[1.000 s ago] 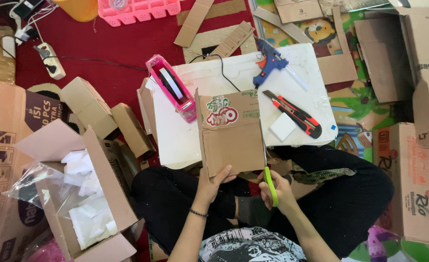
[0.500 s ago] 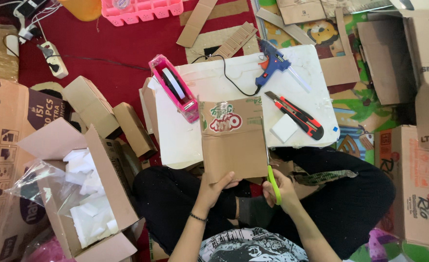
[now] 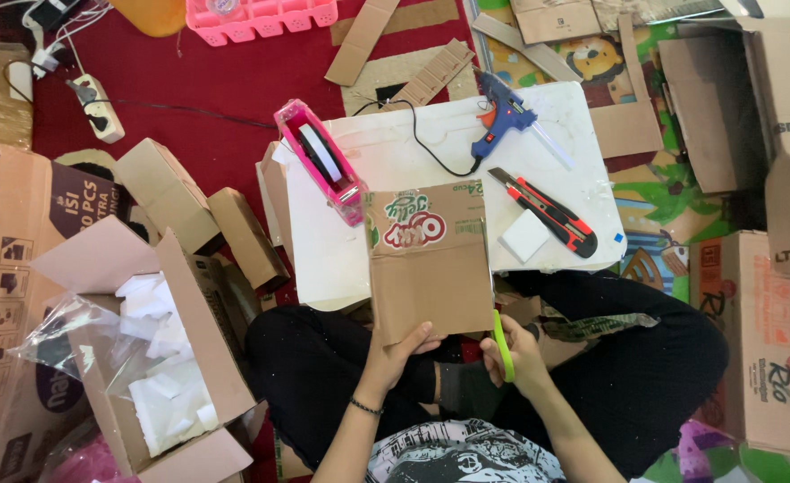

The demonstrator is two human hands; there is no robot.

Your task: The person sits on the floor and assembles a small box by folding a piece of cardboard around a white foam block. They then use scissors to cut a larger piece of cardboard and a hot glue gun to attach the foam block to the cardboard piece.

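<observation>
Over the lap, near the low white board (image 3: 386, 152): 1 cardboard panel (image 3: 430, 268), left hand (image 3: 399, 349) pinching its near edge, right hand (image 3: 515, 353) closed on green-handled scissors (image 3: 502, 344) at its right side. Best kept taut, cut straight. Surroundings: red carpet (image 3: 234, 80), blue glue gun (image 3: 502, 121), red utility knife (image 3: 547, 210), pink tape dispenser (image 3: 321, 161), open boxes.

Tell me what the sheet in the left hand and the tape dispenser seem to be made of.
Cardboard sheet: brown corrugated-looking card, matte, printed at the top. Tape dispenser: probably hard plastic, glossy translucent pink.
</observation>
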